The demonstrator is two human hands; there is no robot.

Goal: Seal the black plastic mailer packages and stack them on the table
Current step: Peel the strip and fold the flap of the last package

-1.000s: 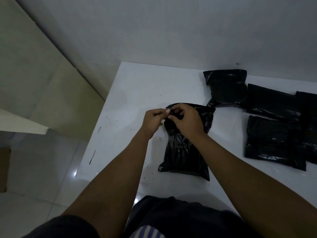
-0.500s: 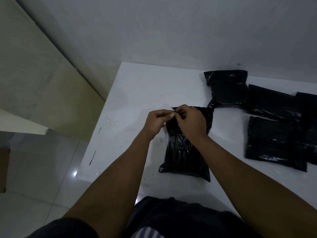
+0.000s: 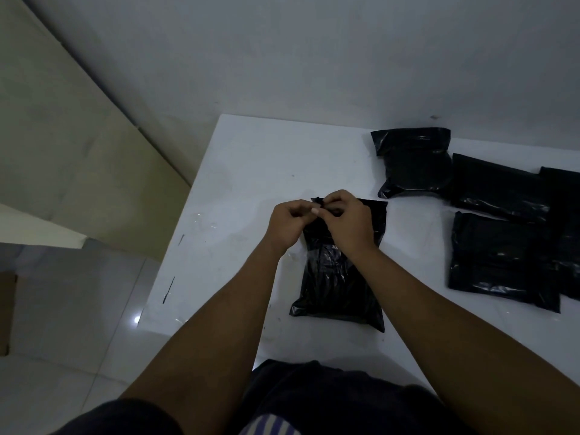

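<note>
A filled black plastic mailer point(image 3: 337, 284) lies flat on the white table point(image 3: 260, 158) in front of me, its open end pointing away. My left hand point(image 3: 287, 222) and my right hand point(image 3: 348, 221) meet at that far end. Fingers and thumbs of both hands pinch the mailer's top flap near its left corner. What exactly sits between the fingertips is too small and dark to tell.
Several other black mailers lie at the right: one at the back point(image 3: 412, 161), one beside it point(image 3: 499, 186), one nearer point(image 3: 502, 262), more at the frame's edge. The table's left edge drops to a tiled floor point(image 3: 72, 309). A wall stands behind.
The raised, open mouth of the mailer has been pressed flatter onto the table. Both hands have shifted slightly left along the flap and stay pinched together there.
</note>
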